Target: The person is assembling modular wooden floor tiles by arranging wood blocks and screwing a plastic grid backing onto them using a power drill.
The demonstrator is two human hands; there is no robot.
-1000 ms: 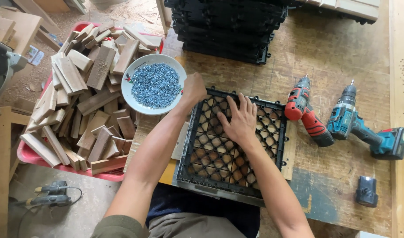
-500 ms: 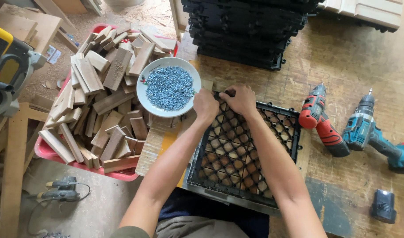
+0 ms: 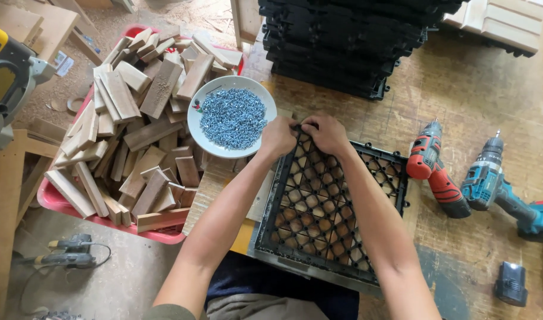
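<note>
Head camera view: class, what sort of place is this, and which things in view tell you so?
Most likely a woodworking workshop. A red tub is heaped with wood offcuts, two cordless drills lie on the worn wooden workbench, and a white bowl of screws sits beside the black plastic grid tile that both hands grip.

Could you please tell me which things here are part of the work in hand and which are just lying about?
In hand: left hand, right hand, black grid tile, bowl of screws.
Lying about: red drill, blue drill, battery, wood blocks, stacked tiles.

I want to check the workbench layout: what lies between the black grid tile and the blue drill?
In the head view, a red drill lies between the grid tile and the blue drill.
</note>
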